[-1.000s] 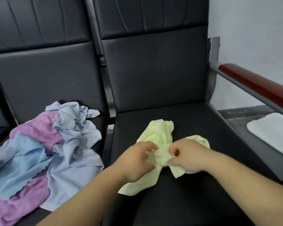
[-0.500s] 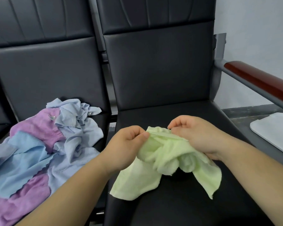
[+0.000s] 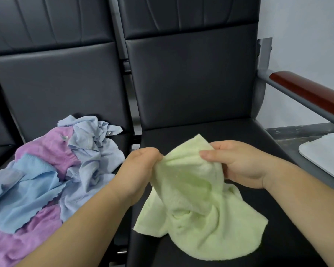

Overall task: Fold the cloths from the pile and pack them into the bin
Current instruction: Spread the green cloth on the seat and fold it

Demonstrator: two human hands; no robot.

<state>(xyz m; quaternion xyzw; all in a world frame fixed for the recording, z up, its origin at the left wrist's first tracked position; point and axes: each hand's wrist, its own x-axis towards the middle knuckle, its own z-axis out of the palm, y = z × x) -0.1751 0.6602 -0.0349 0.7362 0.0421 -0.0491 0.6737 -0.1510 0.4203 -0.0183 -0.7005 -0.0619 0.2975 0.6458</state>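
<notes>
The upper edge of a pale green terry cloth [image 3: 197, 212] is pinched at two places. On its left side it is gripped by the curled fingers [image 3: 156, 153] of the left hand [image 3: 141, 170], which are closed tight around a bunched fold. On its right side it is held by the right hand [image 3: 237, 164], with the thumb laid across the near face of the fabric and the other fingers hidden behind it. One corner of the cloth is seen standing up between the two hands. Below the fingers the cloth hangs crumpled, and its lower edges are spread on the black padded leather-like seat [image 3: 201, 132].

Both hands are held just above the front half of that seat. To the left of the seat, on the neighbouring cushion, a loose pile of purple, light blue and grey-blue cloths [image 3: 52, 176] is heaped. To the right of the seat a red-brown wooden armrest [image 3: 312, 93] on a grey metal bar is seen, and below it a white flat object with rounded corners [image 3: 326, 153], only partly in view.
</notes>
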